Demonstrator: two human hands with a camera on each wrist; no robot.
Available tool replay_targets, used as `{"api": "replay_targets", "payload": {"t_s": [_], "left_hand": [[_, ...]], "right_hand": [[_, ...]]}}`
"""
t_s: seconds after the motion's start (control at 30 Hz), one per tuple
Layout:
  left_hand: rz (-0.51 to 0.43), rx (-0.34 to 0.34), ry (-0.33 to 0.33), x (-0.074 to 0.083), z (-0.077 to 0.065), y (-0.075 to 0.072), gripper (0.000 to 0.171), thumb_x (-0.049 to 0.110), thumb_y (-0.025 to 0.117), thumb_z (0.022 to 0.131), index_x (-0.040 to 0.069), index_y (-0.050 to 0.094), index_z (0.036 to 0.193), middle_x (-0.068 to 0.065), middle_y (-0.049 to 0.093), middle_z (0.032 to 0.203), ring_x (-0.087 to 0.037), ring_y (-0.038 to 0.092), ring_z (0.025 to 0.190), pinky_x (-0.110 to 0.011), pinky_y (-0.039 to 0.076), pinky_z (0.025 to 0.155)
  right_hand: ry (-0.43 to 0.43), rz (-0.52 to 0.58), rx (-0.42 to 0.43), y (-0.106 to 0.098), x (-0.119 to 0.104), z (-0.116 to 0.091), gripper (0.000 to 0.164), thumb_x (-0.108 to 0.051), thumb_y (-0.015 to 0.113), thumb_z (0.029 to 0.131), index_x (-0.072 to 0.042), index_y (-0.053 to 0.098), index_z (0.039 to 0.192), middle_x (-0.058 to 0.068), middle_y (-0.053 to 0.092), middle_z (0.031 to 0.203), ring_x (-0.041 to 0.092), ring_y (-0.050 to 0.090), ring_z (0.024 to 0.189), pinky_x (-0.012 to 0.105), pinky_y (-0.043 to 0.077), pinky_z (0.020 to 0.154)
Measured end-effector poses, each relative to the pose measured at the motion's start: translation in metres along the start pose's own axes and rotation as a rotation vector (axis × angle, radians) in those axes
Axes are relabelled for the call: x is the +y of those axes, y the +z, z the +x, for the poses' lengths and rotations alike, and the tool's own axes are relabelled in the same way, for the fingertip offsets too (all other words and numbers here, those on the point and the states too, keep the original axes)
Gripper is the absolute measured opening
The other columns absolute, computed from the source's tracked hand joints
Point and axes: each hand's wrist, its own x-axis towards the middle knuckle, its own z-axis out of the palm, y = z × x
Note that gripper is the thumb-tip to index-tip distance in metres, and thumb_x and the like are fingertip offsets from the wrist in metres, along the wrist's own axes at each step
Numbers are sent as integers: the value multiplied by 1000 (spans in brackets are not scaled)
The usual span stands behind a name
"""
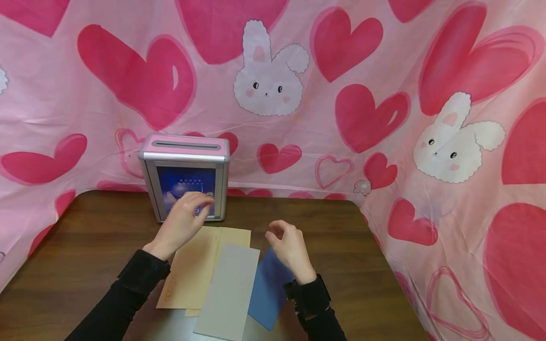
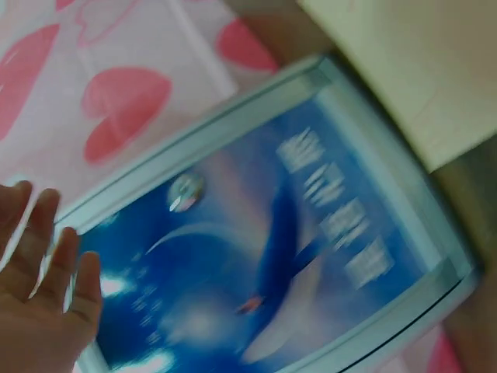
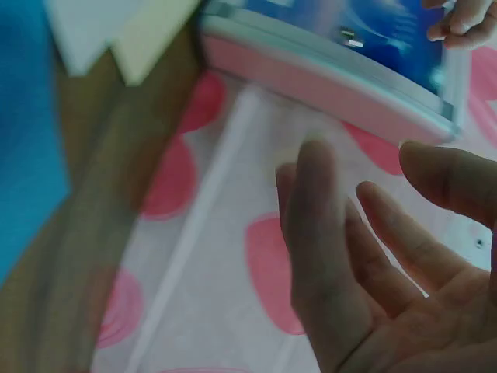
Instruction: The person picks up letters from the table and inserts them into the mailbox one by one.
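A metal box [image 1: 222,180] with a pink slotted top stands upright at the table's back left. Its blue front panel [image 2: 256,256] carries a small round lock [image 2: 186,192]. Just in front of that panel, my left hand [image 1: 185,220] is raised with loosely bent fingers, holding nothing. My right hand [image 1: 293,248], also holding nothing, hovers by a blue envelope [image 1: 268,289] with fingers loosely curled. Between the hands, a grey rectangular card or envelope [image 1: 230,289] overlaps tan paper envelopes [image 1: 192,265] and the blue one.
The brown wooden table [image 1: 354,293] extends on both sides of the papers. A pale grey sheet [image 1: 158,327] shows beneath them at the front. Behind hangs a pink cloth [image 1: 324,123] with hearts and rabbits, close to the box's back.
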Motion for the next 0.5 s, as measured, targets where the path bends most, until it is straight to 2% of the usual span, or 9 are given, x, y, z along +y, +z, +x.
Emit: {"api": "replay_targets", "payload": {"t_s": [0.13,0.23,0.37,0.5], "left_hand": [[30,-127,-134,-6,-16,19,18,6,63,89,0,71,104,-19,69,103,-34,59,100,-54,53,82],[48,-244,-237,-9,-26,35,17,10,63,90,1,71,102,-15,70,94,-28,62,84,-46,55,71],[85,-387,-353,-16,-35,58,17,17,65,89,3,70,97,-7,66,76,-19,54,64,-37,50,59],[145,-456,-418,-18,-40,74,21,24,69,86,4,69,90,-6,64,73,-18,51,62,-36,48,58]], "right_hand": [[45,-17,-48,14,10,-13,30,-20,64,90,-4,64,116,8,68,86,17,62,46,29,52,45],[71,-27,-67,24,15,-22,31,-21,64,90,-4,65,115,6,67,80,16,61,44,26,50,41],[118,-16,-95,34,20,-35,31,-20,65,89,-1,66,114,5,68,75,18,62,45,26,49,40],[171,-2,-109,41,26,-47,32,-18,66,88,2,66,113,5,66,69,18,61,44,27,48,40]]}}
